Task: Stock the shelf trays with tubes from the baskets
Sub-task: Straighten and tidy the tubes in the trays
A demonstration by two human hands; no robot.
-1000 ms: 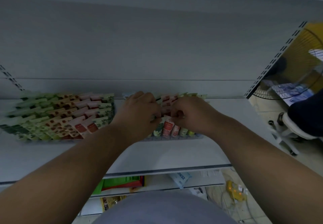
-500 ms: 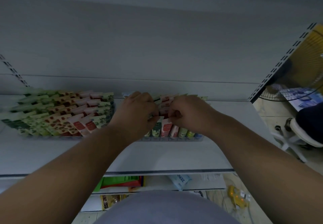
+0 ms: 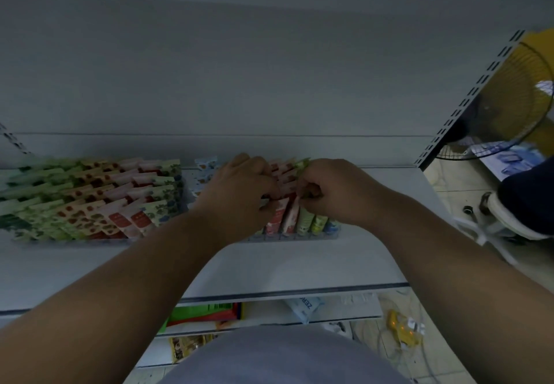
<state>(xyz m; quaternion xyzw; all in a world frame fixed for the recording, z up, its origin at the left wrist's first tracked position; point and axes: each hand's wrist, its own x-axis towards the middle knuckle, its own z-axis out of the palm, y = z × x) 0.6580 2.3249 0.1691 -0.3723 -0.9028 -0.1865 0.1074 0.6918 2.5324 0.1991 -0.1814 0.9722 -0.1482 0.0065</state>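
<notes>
left hand (image 3: 236, 191): fingers curled among tubes (image 3: 287, 215) in right tray (image 3: 299, 237) | right hand (image 3: 332, 191): pinching a tube top | left tray (image 3: 60, 241): full; on shelf (image 3: 284, 266)

Shelf (image 3: 269, 266) runs left to right before you. Left tray (image 3: 75, 241) sits on shelf at left, packed with tubes (image 3: 99, 200) in rows leaning far. Right tray (image 3: 299, 237) just right of it, mid-shelf, tubes standing in it. Your left hand (image 3: 239, 191) over right tray's left part, your right hand (image 3: 335, 191) over its right part, both among tubes, hands nearly touching. Lower shelf (image 3: 263, 313) beneath, near you. Fan (image 3: 509, 99) far right, beyond shelf end; chair (image 3: 521, 209) right, nearer than fan.
</notes>
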